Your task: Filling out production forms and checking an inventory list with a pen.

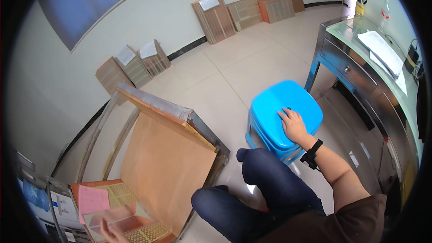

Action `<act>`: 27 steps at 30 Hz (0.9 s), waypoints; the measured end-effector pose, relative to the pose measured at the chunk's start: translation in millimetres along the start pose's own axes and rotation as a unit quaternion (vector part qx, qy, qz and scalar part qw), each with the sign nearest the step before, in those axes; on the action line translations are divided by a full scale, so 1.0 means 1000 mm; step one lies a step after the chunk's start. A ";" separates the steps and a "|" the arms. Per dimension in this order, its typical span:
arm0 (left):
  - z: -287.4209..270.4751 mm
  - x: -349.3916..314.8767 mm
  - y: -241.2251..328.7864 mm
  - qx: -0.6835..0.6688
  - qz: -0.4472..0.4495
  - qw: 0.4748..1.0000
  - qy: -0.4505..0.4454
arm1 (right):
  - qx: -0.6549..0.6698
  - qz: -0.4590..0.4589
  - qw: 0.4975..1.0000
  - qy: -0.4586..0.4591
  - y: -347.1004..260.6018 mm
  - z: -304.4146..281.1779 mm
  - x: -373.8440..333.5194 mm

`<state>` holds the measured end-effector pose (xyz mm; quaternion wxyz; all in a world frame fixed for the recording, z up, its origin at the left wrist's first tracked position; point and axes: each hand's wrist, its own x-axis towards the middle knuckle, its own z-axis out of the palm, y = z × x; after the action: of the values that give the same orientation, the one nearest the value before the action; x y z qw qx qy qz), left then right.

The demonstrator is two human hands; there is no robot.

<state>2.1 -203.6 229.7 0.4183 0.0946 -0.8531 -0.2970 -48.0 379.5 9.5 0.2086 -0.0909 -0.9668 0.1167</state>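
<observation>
My right hand (pixel 294 127) rests on the seat of a blue plastic stool (pixel 272 99), its fingers slightly apart beside the small hole in the middle. A black band (pixel 311 154) circles that wrist. At the lower left, my left hand (pixel 112 232) is partly cut off by the picture's rim and blurred. It is over a flat panel (pixel 148 231) with yellow patterned areas and an orange edge. Near those fingers is a pale-bordered rectangular piece (pixel 95 221), and a pink sheet (pixel 93 200) lies beside it. Whether my left hand grips anything is unclear.
A tilted brown board on a worn metal-edged frame (pixel 168 162) stands left of my legs. At right is a glass-topped metal desk (pixel 351 56) with papers (pixel 382 50) and a bottle (pixel 384 15). Several panels (pixel 215 20) lean against the wall.
</observation>
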 end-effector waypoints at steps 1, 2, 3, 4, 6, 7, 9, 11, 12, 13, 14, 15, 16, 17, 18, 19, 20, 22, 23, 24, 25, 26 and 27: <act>0.022 -0.002 0.014 -0.027 0.001 0.999 -0.022 | -0.004 -0.001 1.000 0.019 0.001 0.005 -0.001; 0.044 0.000 0.000 -0.062 -0.020 0.995 -0.072 | -0.009 -0.003 0.999 0.037 0.004 0.010 0.000; 0.069 0.000 -0.016 -0.095 -0.040 0.987 -0.122 | -0.006 -0.009 0.999 0.033 0.008 0.012 0.002; 0.074 -0.005 0.010 -0.111 -0.029 0.983 -0.141 | 0.017 -0.008 0.999 0.046 0.002 0.011 0.002; 0.127 -0.014 0.053 -0.138 0.009 0.960 -0.242 | 0.034 -0.020 0.999 0.038 0.000 0.015 0.009; 0.159 -0.021 0.076 -0.156 0.074 0.943 -0.286 | 0.019 0.005 0.999 0.029 0.005 0.011 0.010; 0.215 -0.030 0.120 -0.178 0.210 0.905 -0.325 | 0.002 0.028 0.999 0.023 0.014 0.009 0.014; 0.256 -0.036 0.151 -0.220 0.275 0.885 -0.305 | 0.003 0.021 1.000 0.015 0.014 0.011 0.016; 0.267 -0.035 0.165 -0.172 0.290 0.900 -0.275 | 0.001 0.018 1.000 0.008 0.013 0.012 0.016; 0.276 -0.031 0.176 -0.123 0.304 0.912 -0.245 | 0.011 -0.001 1.000 0.009 0.012 0.013 0.015; 0.289 -0.027 0.182 -0.124 0.319 0.921 -0.186 | 0.012 -0.003 1.000 0.008 0.012 0.014 0.012; 0.300 -0.021 0.180 -0.118 0.335 0.926 -0.126 | 0.017 -0.007 1.000 0.007 0.010 0.017 0.012; 0.313 -0.018 0.175 -0.105 0.330 0.931 -0.116 | 0.025 -0.023 0.999 0.006 0.009 0.019 0.012; 0.323 -0.016 0.169 -0.094 0.326 0.933 -0.121 | 0.025 -0.013 1.000 0.001 0.008 0.019 0.011; 0.326 -0.013 0.166 -0.079 0.321 0.935 -0.127 | 0.027 -0.003 1.000 -0.007 0.008 0.021 0.011; 0.328 -0.014 0.164 -0.063 0.314 0.940 -0.118 | 0.037 -0.020 0.999 -0.010 0.009 0.023 0.010; 0.330 -0.016 0.170 -0.083 0.315 0.935 -0.144 | 0.023 0.005 1.000 -0.015 0.017 0.020 0.010; 0.330 -0.018 0.169 -0.107 0.320 0.929 -0.153 | 0.027 0.010 0.999 -0.029 0.021 0.025 0.009; 0.332 -0.019 0.169 -0.120 0.327 0.927 -0.139 | 0.022 0.006 0.999 -0.023 0.024 0.026 0.010; 0.331 -0.018 0.168 -0.105 0.319 0.932 -0.132 | 0.016 0.003 1.000 -0.016 0.027 0.028 0.011; 0.330 -0.018 0.167 -0.108 0.322 0.931 -0.131 | 0.024 -0.012 0.999 -0.022 0.029 0.030 0.011; 0.332 -0.018 0.169 -0.114 0.326 0.929 -0.130 | 0.014 -0.008 1.000 -0.019 0.032 0.031 0.011; 0.334 -0.016 0.168 -0.099 0.320 0.934 -0.123 | 0.007 -0.007 1.000 -0.017 0.033 0.035 0.012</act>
<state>-229.6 81.0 159.2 0.3904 -0.2622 -0.8492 -0.2401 -69.6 407.4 -25.3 0.1939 -0.0810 -0.9698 0.1235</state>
